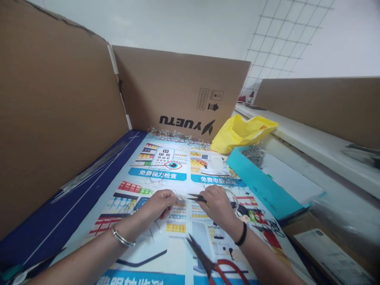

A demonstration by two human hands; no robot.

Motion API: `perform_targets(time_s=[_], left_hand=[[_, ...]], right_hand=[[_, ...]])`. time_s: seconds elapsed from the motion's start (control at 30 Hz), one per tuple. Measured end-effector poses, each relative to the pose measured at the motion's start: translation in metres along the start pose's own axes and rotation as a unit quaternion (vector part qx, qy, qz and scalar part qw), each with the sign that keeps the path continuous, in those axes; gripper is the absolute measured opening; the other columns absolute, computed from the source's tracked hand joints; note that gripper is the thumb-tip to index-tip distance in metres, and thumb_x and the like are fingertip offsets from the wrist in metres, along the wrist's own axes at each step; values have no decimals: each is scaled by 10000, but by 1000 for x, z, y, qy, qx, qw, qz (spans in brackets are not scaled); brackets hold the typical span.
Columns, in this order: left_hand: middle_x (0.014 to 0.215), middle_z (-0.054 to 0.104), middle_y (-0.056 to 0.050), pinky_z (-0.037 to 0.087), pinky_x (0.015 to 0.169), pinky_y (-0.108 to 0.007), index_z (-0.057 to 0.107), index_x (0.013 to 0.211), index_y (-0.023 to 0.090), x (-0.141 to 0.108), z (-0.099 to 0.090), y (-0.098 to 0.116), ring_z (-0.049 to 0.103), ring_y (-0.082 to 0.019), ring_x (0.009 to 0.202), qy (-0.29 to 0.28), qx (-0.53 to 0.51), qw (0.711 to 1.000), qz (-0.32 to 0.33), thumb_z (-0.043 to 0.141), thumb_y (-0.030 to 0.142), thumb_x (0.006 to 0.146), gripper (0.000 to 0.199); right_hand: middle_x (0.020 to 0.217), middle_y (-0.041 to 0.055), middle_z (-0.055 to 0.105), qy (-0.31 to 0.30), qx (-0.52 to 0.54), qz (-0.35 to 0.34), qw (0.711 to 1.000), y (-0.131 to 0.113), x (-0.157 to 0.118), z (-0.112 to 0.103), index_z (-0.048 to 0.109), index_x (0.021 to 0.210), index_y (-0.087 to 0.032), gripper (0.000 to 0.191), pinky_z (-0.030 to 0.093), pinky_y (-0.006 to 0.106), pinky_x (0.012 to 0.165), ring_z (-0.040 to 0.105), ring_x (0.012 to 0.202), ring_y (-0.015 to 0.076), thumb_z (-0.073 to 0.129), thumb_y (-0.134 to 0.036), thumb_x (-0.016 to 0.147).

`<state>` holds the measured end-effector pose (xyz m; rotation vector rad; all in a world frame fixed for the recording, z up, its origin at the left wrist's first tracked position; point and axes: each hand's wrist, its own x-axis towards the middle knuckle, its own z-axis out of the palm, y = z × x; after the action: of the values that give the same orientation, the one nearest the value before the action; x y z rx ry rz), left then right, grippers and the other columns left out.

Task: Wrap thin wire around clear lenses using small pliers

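Observation:
Above the printed poster sheet [175, 253], my left hand [162, 202] is closed, its fingertips pinching a small pale, shiny piece like thin wire [181, 198], too small to make out fully. My right hand [219, 204] is wrapped round dark-nosed pliers [196, 197], whose tips point left at that piece; whether they touch it I cannot tell. A pale ring-shaped coil [235, 200] shows behind the right hand. Closer to me lie scissors [212, 266] with red handles and dark blades pointing away.
Cardboard panels [178, 87] wall off the back and left. Tangled wire bits [172, 132] lie along the back. A yellow bag [242, 134] and a turquoise box [258, 190] holding a wire tangle stand right. Straight wires [92, 168] lie left, dark loops [271, 225] right.

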<state>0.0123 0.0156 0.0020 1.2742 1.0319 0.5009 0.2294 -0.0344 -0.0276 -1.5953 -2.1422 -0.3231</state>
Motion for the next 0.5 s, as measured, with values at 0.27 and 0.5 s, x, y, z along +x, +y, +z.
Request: perform_targets(time_s=[0.27,0.5], left_hand=[[430,410,81,191,357,-187,450,611,179,3,-6,-6,308,-43,337,-32,-27,999,17,522,319,714,189],[412,408,82,160,360,-194,445,614,182,3,-4,-6,305,-40,325,-52,-14,999,-7,515,293,702,157]], right_hand=[[769,36,532,-4,-45,-42,998,-1,3,-2,581,754,-186,52,293,322,740,441,803,191,596,-222,788],[742,33,548,-13,-59,-62,996,-5,0,2,573,760,-185,125,299,313,725,465,767,185,585,-294,820]])
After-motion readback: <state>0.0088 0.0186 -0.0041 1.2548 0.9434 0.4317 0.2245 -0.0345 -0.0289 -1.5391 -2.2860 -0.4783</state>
